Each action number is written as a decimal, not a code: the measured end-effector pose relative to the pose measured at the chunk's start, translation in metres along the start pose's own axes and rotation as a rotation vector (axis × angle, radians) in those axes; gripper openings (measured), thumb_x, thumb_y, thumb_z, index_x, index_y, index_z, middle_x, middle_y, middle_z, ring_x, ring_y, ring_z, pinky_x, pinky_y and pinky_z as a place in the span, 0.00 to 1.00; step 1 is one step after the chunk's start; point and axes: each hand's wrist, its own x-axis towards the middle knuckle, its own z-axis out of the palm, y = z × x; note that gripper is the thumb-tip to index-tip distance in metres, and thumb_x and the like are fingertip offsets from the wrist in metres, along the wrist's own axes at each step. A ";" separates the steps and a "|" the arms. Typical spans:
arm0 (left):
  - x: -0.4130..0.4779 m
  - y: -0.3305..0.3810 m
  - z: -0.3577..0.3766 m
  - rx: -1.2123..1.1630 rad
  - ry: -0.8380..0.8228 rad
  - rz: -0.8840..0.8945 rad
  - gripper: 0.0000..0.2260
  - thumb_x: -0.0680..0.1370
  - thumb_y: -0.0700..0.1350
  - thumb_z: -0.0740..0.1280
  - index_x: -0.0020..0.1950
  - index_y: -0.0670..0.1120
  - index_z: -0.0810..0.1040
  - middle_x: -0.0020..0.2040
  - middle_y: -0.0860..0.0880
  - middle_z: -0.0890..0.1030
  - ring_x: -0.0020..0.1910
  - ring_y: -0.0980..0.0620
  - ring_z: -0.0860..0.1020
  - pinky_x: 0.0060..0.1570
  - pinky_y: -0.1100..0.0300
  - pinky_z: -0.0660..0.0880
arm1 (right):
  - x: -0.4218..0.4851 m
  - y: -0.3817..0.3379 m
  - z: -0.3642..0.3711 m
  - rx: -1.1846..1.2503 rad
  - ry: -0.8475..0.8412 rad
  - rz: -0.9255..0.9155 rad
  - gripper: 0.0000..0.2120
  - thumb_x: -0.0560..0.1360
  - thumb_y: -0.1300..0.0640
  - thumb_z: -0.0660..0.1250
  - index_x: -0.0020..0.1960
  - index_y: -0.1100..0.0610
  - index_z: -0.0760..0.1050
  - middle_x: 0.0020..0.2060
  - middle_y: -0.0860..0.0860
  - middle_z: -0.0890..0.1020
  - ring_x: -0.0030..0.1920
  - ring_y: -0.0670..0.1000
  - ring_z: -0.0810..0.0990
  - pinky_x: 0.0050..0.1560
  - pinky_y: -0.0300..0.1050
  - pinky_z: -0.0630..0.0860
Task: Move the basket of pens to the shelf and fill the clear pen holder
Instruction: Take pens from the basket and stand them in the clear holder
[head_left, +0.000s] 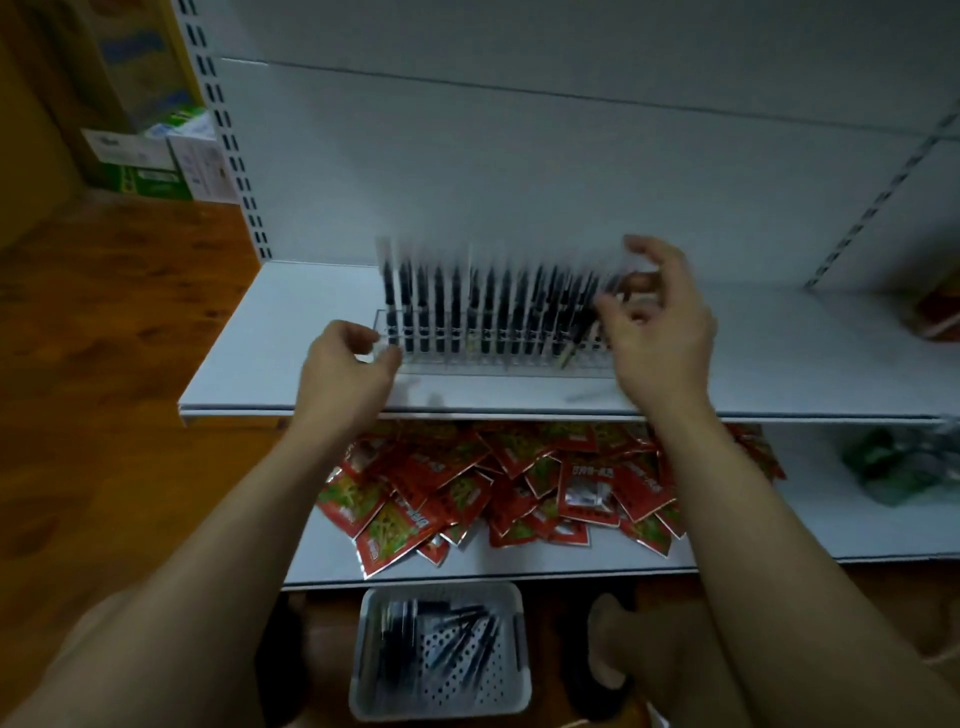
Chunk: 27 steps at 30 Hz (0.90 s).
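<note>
A clear pen holder stands on the upper white shelf, with a row of several black pens upright in it. My left hand curls its fingers round the holder's left end. At the right end, my right hand pinches the top of a black pen that leans in the holder; motion blur hides the grip's detail. The white perforated basket sits on the floor below the shelves, with several black pens lying inside.
Red snack packets are piled on the lower shelf, with green packs to the right. A red item sits at the upper shelf's right edge. Cardboard boxes stand at the far left on the wooden floor. My foot is beside the basket.
</note>
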 end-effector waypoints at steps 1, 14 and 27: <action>0.007 -0.001 0.002 0.002 0.020 0.002 0.15 0.77 0.49 0.68 0.62 0.45 0.73 0.59 0.48 0.77 0.53 0.51 0.74 0.51 0.56 0.70 | 0.009 0.004 -0.004 0.002 0.072 -0.005 0.22 0.74 0.61 0.70 0.64 0.46 0.71 0.43 0.42 0.77 0.35 0.38 0.79 0.40 0.31 0.78; 0.056 -0.013 0.035 0.077 0.010 -0.112 0.23 0.77 0.50 0.68 0.69 0.46 0.66 0.67 0.43 0.68 0.66 0.41 0.69 0.63 0.42 0.70 | 0.057 0.043 0.001 -0.074 0.192 -0.071 0.19 0.75 0.62 0.69 0.64 0.50 0.72 0.43 0.45 0.79 0.37 0.33 0.78 0.40 0.22 0.70; 0.046 -0.014 0.035 0.117 0.003 -0.073 0.24 0.79 0.51 0.66 0.71 0.45 0.64 0.69 0.42 0.67 0.66 0.41 0.70 0.65 0.41 0.69 | 0.038 0.048 -0.020 -0.362 -0.231 -0.111 0.24 0.79 0.60 0.62 0.70 0.40 0.68 0.43 0.51 0.82 0.42 0.51 0.80 0.51 0.43 0.77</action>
